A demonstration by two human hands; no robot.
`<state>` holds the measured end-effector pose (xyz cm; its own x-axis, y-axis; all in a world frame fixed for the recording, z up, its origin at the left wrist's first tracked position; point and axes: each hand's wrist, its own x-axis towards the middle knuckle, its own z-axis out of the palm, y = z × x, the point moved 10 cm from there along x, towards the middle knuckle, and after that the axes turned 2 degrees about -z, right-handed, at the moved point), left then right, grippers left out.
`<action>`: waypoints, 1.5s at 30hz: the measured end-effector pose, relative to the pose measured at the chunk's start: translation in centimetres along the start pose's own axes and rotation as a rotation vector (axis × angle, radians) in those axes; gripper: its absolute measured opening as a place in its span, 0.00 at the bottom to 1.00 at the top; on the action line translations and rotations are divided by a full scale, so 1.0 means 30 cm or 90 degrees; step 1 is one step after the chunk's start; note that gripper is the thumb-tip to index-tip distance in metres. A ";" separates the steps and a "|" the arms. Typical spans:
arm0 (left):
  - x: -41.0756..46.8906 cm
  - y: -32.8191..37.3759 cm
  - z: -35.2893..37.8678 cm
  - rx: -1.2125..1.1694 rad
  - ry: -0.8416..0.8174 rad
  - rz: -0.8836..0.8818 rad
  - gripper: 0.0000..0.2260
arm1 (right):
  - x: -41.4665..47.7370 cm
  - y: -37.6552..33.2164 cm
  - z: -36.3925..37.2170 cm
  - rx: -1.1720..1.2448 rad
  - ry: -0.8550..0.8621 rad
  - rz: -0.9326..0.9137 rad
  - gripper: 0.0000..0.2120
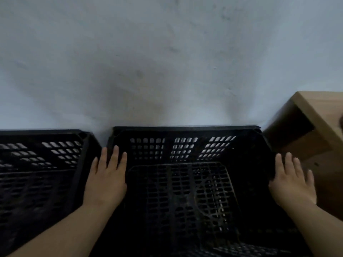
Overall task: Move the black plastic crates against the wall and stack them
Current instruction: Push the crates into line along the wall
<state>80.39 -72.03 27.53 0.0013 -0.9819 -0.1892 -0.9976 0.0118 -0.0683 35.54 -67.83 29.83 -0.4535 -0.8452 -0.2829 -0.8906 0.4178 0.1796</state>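
A black perforated plastic crate point(185, 130) sits straight below me, its far rim touching the pale wall point(167, 62). My left hand point(106, 175) lies flat over the crate's left rim, fingers spread and pointing at the wall. Over the right rim my right hand point(293, 180) rests the same way, palm down, fingers apart. Neither hand curls around the rim. A second black crate point(46, 132) stands to the left, also against the wall, a narrow gap between the two.
A brown wooden piece of furniture point(319, 112) stands at the right, close to the crate's right side and against the wall. The wall fills the upper half of the view.
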 end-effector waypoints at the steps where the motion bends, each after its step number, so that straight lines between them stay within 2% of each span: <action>1: 0.013 -0.001 0.000 0.015 0.001 -0.009 0.32 | 0.028 0.007 0.014 -0.002 -0.002 -0.009 0.34; 5: 0.042 -0.007 -0.005 0.068 -0.002 -0.020 0.32 | 0.100 -0.006 0.055 -0.015 0.021 -0.053 0.34; 10: 0.038 0.000 -0.005 0.109 0.008 -0.015 0.31 | 0.136 -0.055 0.041 -0.104 0.080 -0.100 0.33; 22: -0.020 0.011 -0.017 0.149 -0.006 0.011 0.29 | 0.093 -0.076 0.031 -0.233 0.043 -0.158 0.29; 34: -0.255 -0.006 -0.042 0.137 0.052 0.034 0.28 | -0.139 0.016 0.011 -0.340 0.038 -0.127 0.27; 38: -0.386 -0.024 -0.035 0.153 0.035 0.032 0.29 | -0.269 0.052 0.022 -0.388 0.034 -0.125 0.24; 45: -0.603 -0.067 -0.045 0.152 0.026 0.033 0.31 | -0.472 0.113 0.034 -0.411 0.040 -0.119 0.26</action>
<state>82.29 -54.54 32.42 -0.0573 -0.9856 -0.1593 -0.9513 0.1023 -0.2907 38.91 -54.11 33.48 -0.2741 -0.9096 -0.3123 -0.7463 -0.0037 0.6656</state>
